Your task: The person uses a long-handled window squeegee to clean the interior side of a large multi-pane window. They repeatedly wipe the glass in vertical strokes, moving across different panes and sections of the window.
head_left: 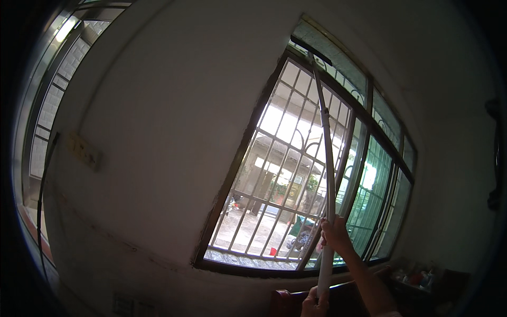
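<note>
A long telescopic pole rises in front of a barred window, with a dark squeegee-like head at its top. That head lies across the upper left pane, close to the frame's crossbar; whether it touches the glass cannot be told. My right hand is closed around the middle of the pole, its forearm coming from the lower right. Lower down, my left hand grips the pole's thick pale end near the picture's bottom edge. The dark window frame has sliding panes at its right.
Below the window stands a dark reddish wooden furniture back, close to my hands. Small items sit on a table at the lower right. A wall socket plate and a thin dark rod are at the left, beside a metal-framed doorway.
</note>
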Demonstrator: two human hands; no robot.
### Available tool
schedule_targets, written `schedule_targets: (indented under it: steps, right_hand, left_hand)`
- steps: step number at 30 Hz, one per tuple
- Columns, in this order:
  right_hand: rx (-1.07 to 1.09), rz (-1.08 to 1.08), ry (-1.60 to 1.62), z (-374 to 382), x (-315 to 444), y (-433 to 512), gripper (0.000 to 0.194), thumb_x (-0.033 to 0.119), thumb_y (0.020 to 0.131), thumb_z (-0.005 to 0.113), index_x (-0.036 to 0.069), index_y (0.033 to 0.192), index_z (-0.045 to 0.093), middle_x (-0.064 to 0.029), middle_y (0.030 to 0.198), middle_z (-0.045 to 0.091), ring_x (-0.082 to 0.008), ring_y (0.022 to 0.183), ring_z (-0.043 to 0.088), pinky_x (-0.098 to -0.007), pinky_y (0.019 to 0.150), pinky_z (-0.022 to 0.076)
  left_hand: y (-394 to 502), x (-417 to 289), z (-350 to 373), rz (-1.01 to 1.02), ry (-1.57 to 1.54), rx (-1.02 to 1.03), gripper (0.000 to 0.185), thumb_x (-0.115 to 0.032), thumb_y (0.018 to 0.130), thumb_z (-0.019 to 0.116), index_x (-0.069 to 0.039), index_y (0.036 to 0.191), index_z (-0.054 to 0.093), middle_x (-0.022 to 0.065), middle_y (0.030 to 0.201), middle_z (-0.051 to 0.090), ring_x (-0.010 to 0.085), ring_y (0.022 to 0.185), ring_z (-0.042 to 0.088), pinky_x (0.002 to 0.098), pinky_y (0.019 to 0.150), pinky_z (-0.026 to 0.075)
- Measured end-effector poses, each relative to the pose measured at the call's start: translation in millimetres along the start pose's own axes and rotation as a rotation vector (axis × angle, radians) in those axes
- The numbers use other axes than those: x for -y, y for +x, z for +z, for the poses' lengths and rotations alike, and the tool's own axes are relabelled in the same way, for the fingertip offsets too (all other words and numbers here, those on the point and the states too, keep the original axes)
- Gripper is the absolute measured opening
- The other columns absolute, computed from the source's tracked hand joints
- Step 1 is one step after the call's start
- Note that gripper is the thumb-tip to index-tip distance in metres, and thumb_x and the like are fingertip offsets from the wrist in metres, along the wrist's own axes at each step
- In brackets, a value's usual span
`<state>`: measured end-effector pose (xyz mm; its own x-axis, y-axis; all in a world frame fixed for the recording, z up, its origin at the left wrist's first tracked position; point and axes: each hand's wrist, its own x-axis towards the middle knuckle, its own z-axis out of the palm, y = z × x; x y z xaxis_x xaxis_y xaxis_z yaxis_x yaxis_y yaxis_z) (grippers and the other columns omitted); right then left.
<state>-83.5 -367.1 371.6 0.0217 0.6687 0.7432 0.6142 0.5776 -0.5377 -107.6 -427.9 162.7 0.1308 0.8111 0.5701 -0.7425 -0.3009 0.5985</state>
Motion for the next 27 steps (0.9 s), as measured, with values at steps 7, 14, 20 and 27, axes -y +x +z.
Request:
schedule_targets:
  steps: [7,14,20,27]
  right_hand:
    - [-0.011,0.026,0.054,-39.0,-15.6,-33.4,0.019,0.019,0.085,0.053,0.003,0.079,0.045,-0.0005,0.049,0.043,-0.0102,0.035,0.045,-0.0259,0.032,0.0391]
    - [-0.146,0.035,0.192,-54.1,-52.4,-28.4,0.022,0.023,0.084,0.056,0.004,0.077,0.047,-0.0009,0.048,0.042,-0.0104,0.033,0.043,-0.0255,0.029,0.036]
    - [-0.15,0.085,0.442,-68.3,-84.1,6.6,0.022,0.022,0.084,0.057,0.002,0.083,0.049,-0.0007,0.049,0.041,-0.0107,0.033,0.043,-0.0267,0.029,0.037]
    - [0.002,-0.057,0.74,-125.5,-109.6,57.8,0.035,0.037,0.089,0.053,0.003,0.096,0.054,0.0037,0.052,0.039,-0.0057,0.035,0.038,-0.0228,0.032,0.0336]
  left_hand:
    - [-28.5,14.8,34.5,-0.08,0.036,0.064,0.021,-0.023,0.093,0.046,-0.004,0.1,0.046,0.0025,0.054,0.047,0.0091,0.036,0.042,0.0232,0.031,0.034]
    - [-20.5,17.3,25.6,-0.104,0.097,0.117,0.019,-0.02,0.092,0.047,-0.003,0.101,0.048,0.0018,0.054,0.046,0.0088,0.036,0.042,0.023,0.031,0.033]
    - [14.9,26.4,23.0,-0.029,0.144,0.12,0.023,-0.022,0.091,0.05,-0.004,0.105,0.049,-0.0001,0.06,0.048,0.0067,0.042,0.044,0.0208,0.034,0.036]
    - [41.9,76.4,10.5,-0.167,0.136,0.249,0.037,-0.029,0.091,0.049,-0.008,0.122,0.046,0.0054,0.077,0.057,0.0084,0.052,0.053,0.0209,0.043,0.043]
